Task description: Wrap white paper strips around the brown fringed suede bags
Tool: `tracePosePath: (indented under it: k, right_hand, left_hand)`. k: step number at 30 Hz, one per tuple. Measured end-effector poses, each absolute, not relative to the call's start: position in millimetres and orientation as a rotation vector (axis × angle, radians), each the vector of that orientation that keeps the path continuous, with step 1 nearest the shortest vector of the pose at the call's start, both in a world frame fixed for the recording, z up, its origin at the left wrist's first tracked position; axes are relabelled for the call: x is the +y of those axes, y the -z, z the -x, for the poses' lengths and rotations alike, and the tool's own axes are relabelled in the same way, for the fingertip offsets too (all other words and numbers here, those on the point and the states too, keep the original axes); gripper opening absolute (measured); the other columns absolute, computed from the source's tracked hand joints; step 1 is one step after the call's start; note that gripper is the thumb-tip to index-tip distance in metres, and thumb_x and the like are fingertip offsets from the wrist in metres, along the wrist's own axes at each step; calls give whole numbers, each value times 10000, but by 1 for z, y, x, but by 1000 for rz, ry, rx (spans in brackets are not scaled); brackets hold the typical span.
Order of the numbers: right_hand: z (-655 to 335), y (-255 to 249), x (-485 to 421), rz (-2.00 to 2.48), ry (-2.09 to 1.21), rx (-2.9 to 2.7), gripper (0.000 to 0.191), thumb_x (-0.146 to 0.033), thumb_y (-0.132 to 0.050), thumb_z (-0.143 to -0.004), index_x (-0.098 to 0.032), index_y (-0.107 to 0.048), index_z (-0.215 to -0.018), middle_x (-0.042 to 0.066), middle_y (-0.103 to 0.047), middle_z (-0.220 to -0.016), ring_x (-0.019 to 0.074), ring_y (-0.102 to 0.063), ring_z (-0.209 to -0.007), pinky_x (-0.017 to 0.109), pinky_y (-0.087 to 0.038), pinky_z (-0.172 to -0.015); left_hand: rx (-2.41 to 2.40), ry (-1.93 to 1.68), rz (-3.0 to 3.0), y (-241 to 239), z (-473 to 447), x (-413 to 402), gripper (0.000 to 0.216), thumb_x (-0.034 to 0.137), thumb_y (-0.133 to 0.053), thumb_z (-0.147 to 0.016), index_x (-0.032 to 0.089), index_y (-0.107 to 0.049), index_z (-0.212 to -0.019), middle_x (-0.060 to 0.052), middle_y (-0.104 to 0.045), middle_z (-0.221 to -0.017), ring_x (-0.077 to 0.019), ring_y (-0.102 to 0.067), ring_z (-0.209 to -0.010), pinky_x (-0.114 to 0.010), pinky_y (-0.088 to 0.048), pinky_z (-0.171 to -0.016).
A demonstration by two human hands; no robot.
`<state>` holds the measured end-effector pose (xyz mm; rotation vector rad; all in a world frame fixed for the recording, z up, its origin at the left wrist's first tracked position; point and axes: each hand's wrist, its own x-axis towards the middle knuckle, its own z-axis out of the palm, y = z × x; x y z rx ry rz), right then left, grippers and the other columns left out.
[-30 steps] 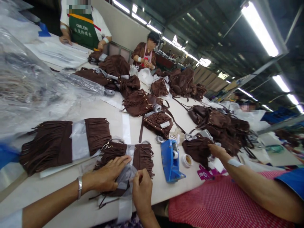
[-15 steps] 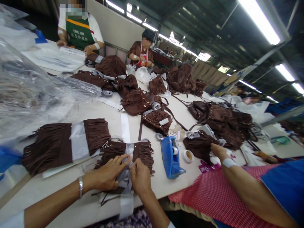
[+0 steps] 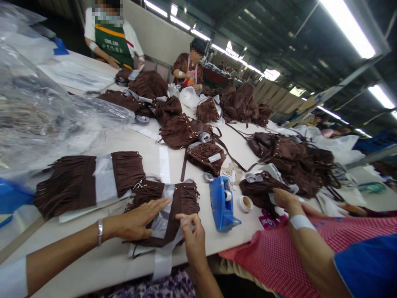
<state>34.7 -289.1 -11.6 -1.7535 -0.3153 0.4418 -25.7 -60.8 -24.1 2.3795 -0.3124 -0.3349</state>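
A dark brown fringed bag [image 3: 187,203] lies on the table in front of me, with a pale plastic wrap [image 3: 160,225] round its middle. My left hand [image 3: 141,219] rests flat on its left part, fingers stretched out over the wrap. At the bag's lower right, my right hand [image 3: 192,236] is raised with thumb and finger pinched together. Whatever is between those fingers is too small to make out. To the right stands a blue tape dispenser [image 3: 221,207], with a tape roll [image 3: 245,203] beside it.
Another wrapped fringed bag [image 3: 74,186] lies at the left, near clear plastic sheeting [image 3: 46,103]. Several brown bags [image 3: 176,130] spread across the table. On the right a co-worker's hand [image 3: 285,198] touches a brown bag [image 3: 260,186]. Two people [image 3: 114,41] work at the far side.
My right hand has moved off the wrap at the bag's middle, to the right and slightly down. My left hand has flattened and stays on the bag. The view has shifted slightly.
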Motion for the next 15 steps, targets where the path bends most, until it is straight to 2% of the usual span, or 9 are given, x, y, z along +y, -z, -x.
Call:
tracePosePath:
  k: [2,4,7,10,13,15]
  right_hand:
    - [-39,10,-287,1556,-638,-277,329,-507,-549,-866,-234,-376,-801,77,-721,-998,60,-427,-417,201,-294,-396]
    - [-43,10,-283,1385,-770,-263,349,-520,-555,-848,-240,-349,-814,38,-720,-871,38,-333,-351,187,-236,-368]
    - [-48,7,-280,1272,-843,-264,357,-482,-627,-803,-240,-367,-838,-39,-642,-722,52,-409,-390,189,-348,-420]
    - [-53,0,-283,1228,-902,-281,437,-392,-762,-675,-241,-421,-902,-49,-620,-765,103,-579,-571,260,-512,-594]
    - [-59,-3,-287,1224,-972,-308,627,-287,-808,-602,-251,-438,-1107,-26,-652,-843,170,-666,-761,363,-556,-755]
    - [-64,0,-287,1272,-970,-319,682,-269,-785,-647,-245,-420,-1222,-27,-660,-838,166,-677,-736,349,-551,-742]
  left_hand:
    - [-318,328,-2342,21,28,-58,937,268,-585,-782,224,-64,-1560,-108,-148,-1643,-317,-169,-1492,-506,-187,-1207]
    - [-328,353,-2308,19,29,-56,886,405,-615,-824,230,-143,-1553,-112,-133,-1644,-333,-158,-1492,-509,-190,-1204]
    - [-340,446,-2269,18,32,-54,1044,586,-686,-752,223,-131,-1558,-132,-31,-1648,-363,-99,-1495,-530,-180,-1197]
    - [-319,475,-2257,19,35,-55,1225,592,-770,-657,213,-41,-1565,-148,24,-1644,-368,-76,-1496,-516,-168,-1202]
    - [-303,402,-2238,20,37,-56,1115,565,-715,-737,243,-41,-1564,-134,-27,-1650,-353,-114,-1495,-500,-188,-1200]
    - [-287,381,-2219,16,38,-58,1019,556,-648,-809,256,-30,-1561,-125,-95,-1648,-332,-157,-1492,-486,-209,-1196]
